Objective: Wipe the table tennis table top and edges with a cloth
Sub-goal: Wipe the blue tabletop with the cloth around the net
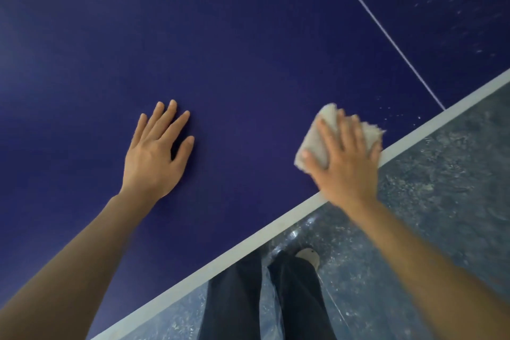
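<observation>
Dark blue table tennis table top (248,36) fills most of the view, its white edge band (276,225) running diagonally past a grey speckled floor (441,174). Just inside that band, a pale folded cloth (317,141) lies under the right hand (345,163), whose spread fingers (324,132) press it flat. Well inward from the band, the left hand (154,157) rests flat with fingers apart, bare blue surface around it.

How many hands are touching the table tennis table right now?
2. The left hand rests flat on the blue top; the right hand presses a cloth near the white edge line.
</observation>
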